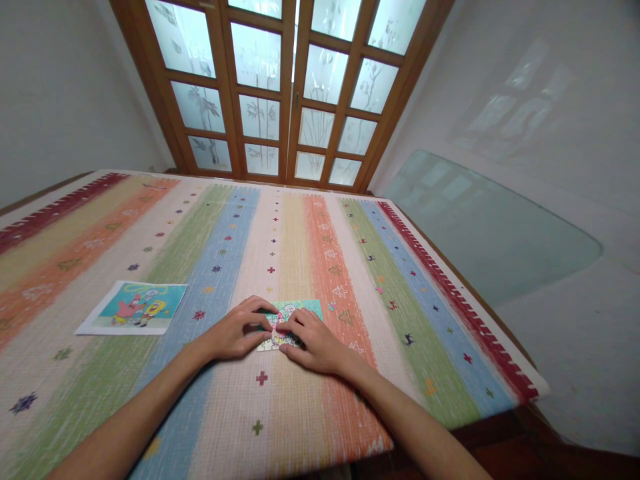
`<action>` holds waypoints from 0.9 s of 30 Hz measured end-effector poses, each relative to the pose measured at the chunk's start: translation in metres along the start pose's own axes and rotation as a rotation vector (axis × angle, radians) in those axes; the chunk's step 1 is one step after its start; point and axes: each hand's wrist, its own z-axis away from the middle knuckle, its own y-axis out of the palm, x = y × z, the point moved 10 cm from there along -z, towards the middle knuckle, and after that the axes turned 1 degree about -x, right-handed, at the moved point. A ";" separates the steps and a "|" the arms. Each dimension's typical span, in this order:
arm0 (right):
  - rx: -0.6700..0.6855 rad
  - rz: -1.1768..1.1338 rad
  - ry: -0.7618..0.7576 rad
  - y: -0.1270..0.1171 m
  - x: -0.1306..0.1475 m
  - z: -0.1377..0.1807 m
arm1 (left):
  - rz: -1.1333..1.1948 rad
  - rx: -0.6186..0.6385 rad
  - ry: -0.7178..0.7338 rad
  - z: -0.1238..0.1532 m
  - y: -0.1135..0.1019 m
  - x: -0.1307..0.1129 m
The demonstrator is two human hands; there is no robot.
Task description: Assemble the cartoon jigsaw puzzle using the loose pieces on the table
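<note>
A small jigsaw puzzle (313,307) with a teal upper part and pink and yellow cartoon figures lies flat on the striped tablecloth, partly covered by my hands. My left hand (245,328) is at its left side, fingers bent and apart, with the fingertips touching the pieces. From the right, my right hand (313,340) reaches over the puzzle. Its index finger and thumb are apart, their tips on the pieces near the middle. No piece shows lifted in either hand. Left of my hands lies a printed picture sheet (135,308) of cartoon characters on a teal background.
The table wears a tablecloth (240,400) with coloured stripes and small printed figures. Its near right edge drops to a dark reddish floor. Beyond stand wooden doors (289,100) with frosted panes. A pale glass panel (480,227) is along the right wall.
</note>
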 end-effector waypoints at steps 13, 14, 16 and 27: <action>-0.160 0.179 0.122 -0.055 -0.048 0.012 | -0.011 -0.048 -0.011 0.001 -0.004 0.007; -0.157 0.211 0.152 -0.061 -0.057 0.016 | -0.022 -0.047 0.002 0.002 -0.004 0.006; -0.147 0.259 0.209 -0.072 -0.073 0.024 | -0.041 -0.047 0.024 0.002 -0.004 0.004; -0.082 0.099 0.348 -0.072 -0.101 0.034 | -0.029 -0.062 0.061 0.003 -0.007 0.001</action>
